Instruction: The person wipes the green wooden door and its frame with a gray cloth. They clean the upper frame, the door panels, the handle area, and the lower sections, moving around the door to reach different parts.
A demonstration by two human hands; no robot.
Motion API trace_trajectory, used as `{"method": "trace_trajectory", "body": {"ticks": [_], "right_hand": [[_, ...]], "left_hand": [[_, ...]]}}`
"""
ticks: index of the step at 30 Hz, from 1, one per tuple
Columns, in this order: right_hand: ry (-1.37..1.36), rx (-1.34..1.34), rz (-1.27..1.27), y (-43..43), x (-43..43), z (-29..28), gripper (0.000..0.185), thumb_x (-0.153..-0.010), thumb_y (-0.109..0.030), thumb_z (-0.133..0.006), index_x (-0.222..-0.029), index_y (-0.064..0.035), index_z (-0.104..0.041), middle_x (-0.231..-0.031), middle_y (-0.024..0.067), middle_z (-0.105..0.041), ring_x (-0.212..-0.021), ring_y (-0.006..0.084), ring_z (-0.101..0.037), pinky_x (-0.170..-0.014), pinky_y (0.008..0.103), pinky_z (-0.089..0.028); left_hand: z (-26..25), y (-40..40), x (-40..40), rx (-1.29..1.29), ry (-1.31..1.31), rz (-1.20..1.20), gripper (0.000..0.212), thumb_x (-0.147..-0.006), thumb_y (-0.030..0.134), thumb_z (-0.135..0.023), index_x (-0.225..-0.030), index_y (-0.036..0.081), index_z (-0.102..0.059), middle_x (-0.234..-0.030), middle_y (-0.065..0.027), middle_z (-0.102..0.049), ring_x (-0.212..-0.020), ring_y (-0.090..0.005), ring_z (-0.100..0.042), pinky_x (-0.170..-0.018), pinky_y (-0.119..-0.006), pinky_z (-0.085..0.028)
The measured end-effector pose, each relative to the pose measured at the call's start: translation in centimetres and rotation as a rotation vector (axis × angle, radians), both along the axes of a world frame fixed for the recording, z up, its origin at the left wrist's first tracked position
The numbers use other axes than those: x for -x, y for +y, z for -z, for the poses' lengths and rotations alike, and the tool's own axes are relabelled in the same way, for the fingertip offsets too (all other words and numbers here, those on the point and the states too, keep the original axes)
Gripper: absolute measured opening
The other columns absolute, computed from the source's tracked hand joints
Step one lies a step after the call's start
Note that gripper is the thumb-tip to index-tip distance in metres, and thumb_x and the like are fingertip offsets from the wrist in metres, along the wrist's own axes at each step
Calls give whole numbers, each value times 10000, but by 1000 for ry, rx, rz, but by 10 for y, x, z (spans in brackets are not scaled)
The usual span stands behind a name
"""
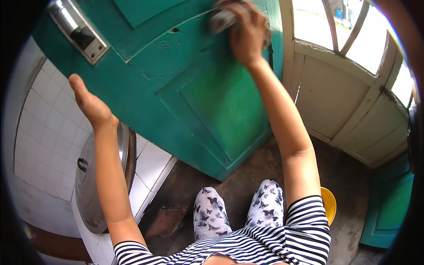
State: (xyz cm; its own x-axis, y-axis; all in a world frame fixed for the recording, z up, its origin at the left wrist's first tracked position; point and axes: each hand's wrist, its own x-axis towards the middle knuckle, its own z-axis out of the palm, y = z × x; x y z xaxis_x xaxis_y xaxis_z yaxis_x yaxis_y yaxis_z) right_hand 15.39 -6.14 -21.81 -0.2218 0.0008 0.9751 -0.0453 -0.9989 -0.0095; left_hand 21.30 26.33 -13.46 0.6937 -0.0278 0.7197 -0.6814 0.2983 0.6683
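A green painted wooden door (142,92) with recessed panels stands across the view in front of me. My right hand (245,33) presses a greyish cloth (223,20) against its upper right part; both are blurred. Along the door's left edge is my left hand (92,102), thumb raised and its fingers hidden behind the door. A metal latch plate (79,33) with a dark part sits on the door at the upper left, above my left hand.
A large metal lid (96,198) with a black handle lies on the white tiled counter (149,162) at left. Cream panelling (334,92) with barred windows stands at right. A yellow plastic container (328,205) is by my right arm, and another green panelled door (391,208) is at lower right.
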Motion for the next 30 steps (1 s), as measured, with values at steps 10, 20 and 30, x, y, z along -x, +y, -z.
{"method": "trace_trajectory", "body": {"ticks": [10, 20, 30], "right_hand": [[87, -751, 52, -52, -8, 307, 550, -776, -33, -598, -1314, -71, -491, -1400, 286, -380, -1287, 488, -365, -1095, 554, -293], [-266, -731, -299, -71, 15, 182, 394, -934, -301, -632, -1151, 19, -555, -1108, 216, -552, -1014, 363, -556, -920, 456, -437], [-168, -409, 10, -158, -1, 101, 407, -941, -248, -590, -1265, -10, -527, -1223, 246, -572, -1193, 443, -484, -1036, 467, -365]], "left_hand": [[4, 10, -12, 43, -42, -87, 683, -1026, 552, -379, -1486, 53, -297, -1453, -126, -425, -1325, -266, -461, -1095, -367, -431], [8, 6, -12, -45, -103, -87, 825, -1003, 614, -374, -1514, -16, -223, -1530, -186, -313, -1396, -300, -377, -1141, -364, -373], [11, 2, -5, 34, -67, 15, 673, -1026, 548, -369, -1467, 40, -342, -1458, -135, -417, -1326, -268, -449, -1092, -378, -432]]}}
